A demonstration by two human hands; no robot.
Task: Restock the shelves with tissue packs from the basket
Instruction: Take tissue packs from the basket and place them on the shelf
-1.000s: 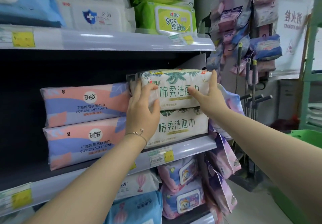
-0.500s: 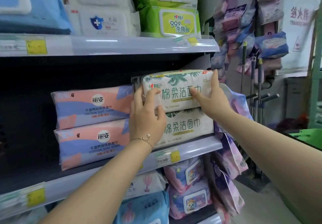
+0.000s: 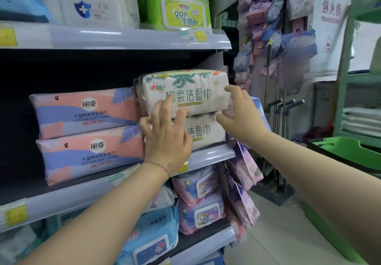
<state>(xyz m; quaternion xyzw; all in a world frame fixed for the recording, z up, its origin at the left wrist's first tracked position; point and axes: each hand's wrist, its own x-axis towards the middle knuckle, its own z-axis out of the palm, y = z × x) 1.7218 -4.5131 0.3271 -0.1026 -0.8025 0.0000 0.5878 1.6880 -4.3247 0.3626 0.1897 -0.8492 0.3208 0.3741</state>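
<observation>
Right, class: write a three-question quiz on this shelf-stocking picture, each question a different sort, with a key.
1. True or false: the cream palm-print tissue pack lies on top of another like it.
2. What touches the top pack's right end? A) right hand B) green plastic basket
3. How many pink-and-lilac cotton towel packs are stacked beside it?

Key: 1 true; 2 A; 3 two.

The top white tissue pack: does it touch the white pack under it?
Touching. The head view shows the top white tissue pack resting directly on the lower white pack, no gap.
</observation>
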